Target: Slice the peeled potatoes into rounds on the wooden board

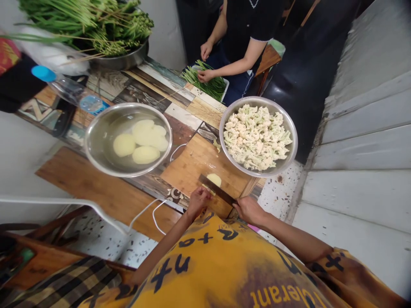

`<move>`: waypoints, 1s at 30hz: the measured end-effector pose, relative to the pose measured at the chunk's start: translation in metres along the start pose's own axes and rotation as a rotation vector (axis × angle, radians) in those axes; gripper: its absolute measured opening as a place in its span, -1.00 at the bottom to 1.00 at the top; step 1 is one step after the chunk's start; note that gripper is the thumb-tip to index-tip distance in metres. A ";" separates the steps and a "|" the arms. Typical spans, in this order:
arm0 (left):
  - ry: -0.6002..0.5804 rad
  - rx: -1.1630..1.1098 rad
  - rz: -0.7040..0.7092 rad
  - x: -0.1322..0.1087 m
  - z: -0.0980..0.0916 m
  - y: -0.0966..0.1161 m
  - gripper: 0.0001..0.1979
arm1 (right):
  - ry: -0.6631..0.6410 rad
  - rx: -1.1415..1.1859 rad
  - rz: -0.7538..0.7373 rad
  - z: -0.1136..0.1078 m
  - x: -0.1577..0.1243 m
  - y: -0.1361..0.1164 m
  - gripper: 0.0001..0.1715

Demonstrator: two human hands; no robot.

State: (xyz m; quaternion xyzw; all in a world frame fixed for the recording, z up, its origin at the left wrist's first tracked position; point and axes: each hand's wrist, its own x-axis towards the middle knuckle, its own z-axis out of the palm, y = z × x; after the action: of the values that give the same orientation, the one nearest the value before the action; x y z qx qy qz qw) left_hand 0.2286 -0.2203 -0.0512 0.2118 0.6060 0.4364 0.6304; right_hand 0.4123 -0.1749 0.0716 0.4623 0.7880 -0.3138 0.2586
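Observation:
My right hand (pixel 249 209) is closed round the handle of a kitchen knife (pixel 218 190), whose blade points left across the wooden cutting board (pixel 189 160). Just beyond the blade lies a pale yellow potato piece (pixel 214 179). On the near side of the blade, my left hand (pixel 199 200) has its fingers bunched together at a small pale piece, probably potato, which the fingers partly hide. Left of the board, a steel bowl (pixel 96 160) holds several peeled potatoes (pixel 146 155) in water. To the right stands another steel bowl (pixel 293 145), full of cauliflower florets (pixel 257 137).
Across the table (pixel 184 115), a person (pixel 244 55) handles green stems (pixel 212 85) in a white container. A metal basin (pixel 122 62) heaped with greens (pixel 96 25) stands at the far left, beside a plastic bottle (pixel 69 90). A white wall (pixel 359 184) runs along the right.

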 end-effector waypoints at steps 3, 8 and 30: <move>-0.016 -0.003 0.016 0.000 0.000 0.000 -0.72 | -0.010 0.027 0.019 0.001 0.004 -0.006 -0.66; -0.036 0.026 0.016 0.000 -0.001 -0.001 -0.72 | -0.023 0.051 0.064 0.007 0.014 -0.011 -0.64; -0.040 0.003 0.035 0.000 -0.003 -0.007 -0.72 | 0.076 0.064 0.021 0.014 0.027 -0.021 -0.61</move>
State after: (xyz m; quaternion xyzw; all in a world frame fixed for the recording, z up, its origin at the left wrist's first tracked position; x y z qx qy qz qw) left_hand 0.2280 -0.2252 -0.0573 0.2322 0.5900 0.4422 0.6344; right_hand 0.3836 -0.1774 0.0490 0.4900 0.7820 -0.3183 0.2168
